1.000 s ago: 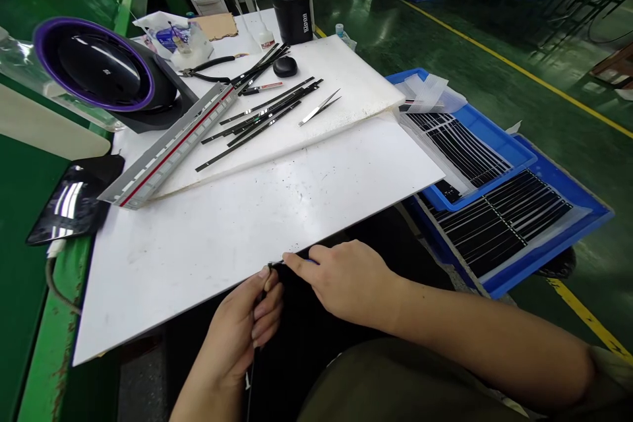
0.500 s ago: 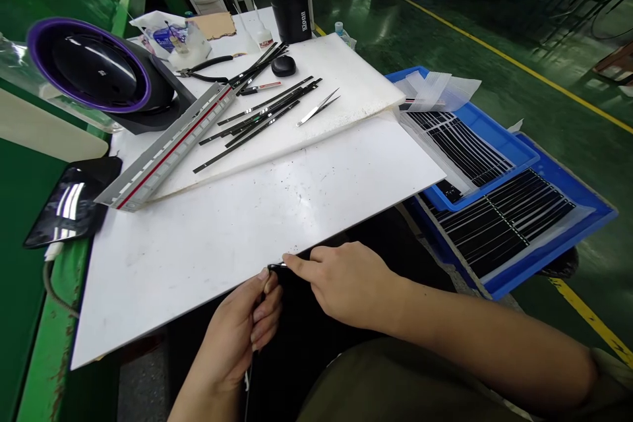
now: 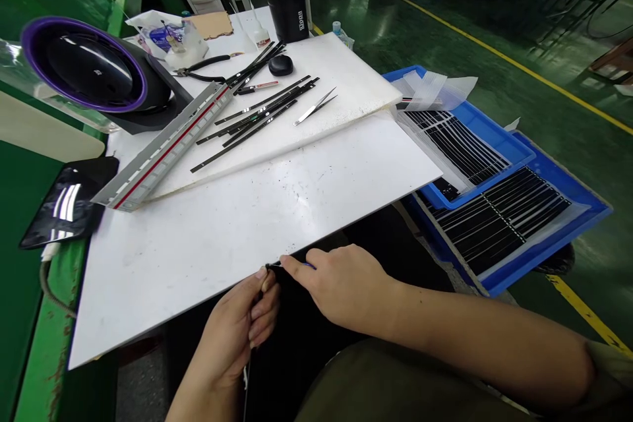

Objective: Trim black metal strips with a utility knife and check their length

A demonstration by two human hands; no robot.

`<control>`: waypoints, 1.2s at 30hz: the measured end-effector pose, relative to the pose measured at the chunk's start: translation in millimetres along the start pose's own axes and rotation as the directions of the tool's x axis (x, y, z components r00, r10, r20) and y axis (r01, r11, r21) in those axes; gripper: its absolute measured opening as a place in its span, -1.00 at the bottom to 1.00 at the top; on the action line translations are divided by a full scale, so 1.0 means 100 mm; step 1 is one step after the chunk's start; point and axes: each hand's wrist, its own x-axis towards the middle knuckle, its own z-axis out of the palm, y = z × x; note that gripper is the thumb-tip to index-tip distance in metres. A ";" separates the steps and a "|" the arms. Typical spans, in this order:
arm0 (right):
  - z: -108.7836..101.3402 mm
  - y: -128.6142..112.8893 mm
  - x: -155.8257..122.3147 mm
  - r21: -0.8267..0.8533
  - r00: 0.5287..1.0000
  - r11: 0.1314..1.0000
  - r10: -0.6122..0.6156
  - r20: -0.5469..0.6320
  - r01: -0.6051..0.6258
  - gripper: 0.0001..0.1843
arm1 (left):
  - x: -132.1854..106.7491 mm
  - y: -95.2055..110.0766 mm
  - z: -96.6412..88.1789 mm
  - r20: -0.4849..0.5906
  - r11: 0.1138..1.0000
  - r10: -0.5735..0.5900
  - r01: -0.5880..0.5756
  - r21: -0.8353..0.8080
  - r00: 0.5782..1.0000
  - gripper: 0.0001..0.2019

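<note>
Table: white board (image 3: pixel 237 224) on a green bench, its near edge right at the pinch.
Left hand (image 3: pixel 237 336): fingers squeezed shut on a thin black strip (image 3: pixel 273 266), near its top end.
Right hand (image 3: pixel 346 287): pointer finger touches the strip's tip; I cannot tell if it grips.
Far past the pinch: loose black strips (image 3: pixel 247 122), tweezers (image 3: pixel 315 107), ruler (image 3: pixel 168 148).
Right of the pinch: blue trays (image 3: pixel 544 247).

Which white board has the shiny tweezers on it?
The thicker white plastic board farther back, lying on the big thin white sheet; the metal tweezers rest there beside the black strips.
</note>
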 end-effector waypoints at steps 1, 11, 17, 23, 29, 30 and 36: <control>0.02 -0.01 -0.01 -0.003 1.000 1.000 0.002 -0.009 -0.002 -0.36 | 0.00 0.01 0.00 0.006 1.000 0.004 -0.004 -0.003 1.000 -0.66; 0.10 0.04 -0.05 0.060 0.990 0.994 0.093 -0.106 -0.087 -0.44 | 0.01 0.01 -0.08 0.071 0.996 -0.037 0.043 -0.083 0.997 -0.66; 0.03 0.04 -0.01 0.056 0.995 0.998 0.031 -0.094 -0.026 -0.45 | 0.01 0.02 -0.02 0.037 0.999 -0.017 0.018 -0.026 0.999 -0.66; 0.01 -0.01 -0.01 0.016 0.999 1.000 0.023 -0.029 -0.022 -0.38 | 0.01 0.01 0.00 0.017 1.000 -0.005 0.005 -0.020 1.000 -0.66; 0.17 0.02 -0.07 -0.005 0.996 0.999 0.042 -0.081 -0.042 -0.36 | -0.05 0.03 -0.12 0.171 0.960 -0.058 0.102 -0.262 0.984 -0.69; 0.20 0.03 -0.08 0.025 0.993 0.998 0.055 -0.101 -0.053 -0.37 | -0.08 0.04 -0.14 0.223 0.934 -0.063 0.137 -0.331 0.973 -0.70; 0.21 0.12 -0.18 0.237 0.961 0.961 0.194 -0.195 -0.145 -0.40 | -0.21 0.06 -0.13 0.292 0.893 0.003 0.129 -0.431 0.956 -0.82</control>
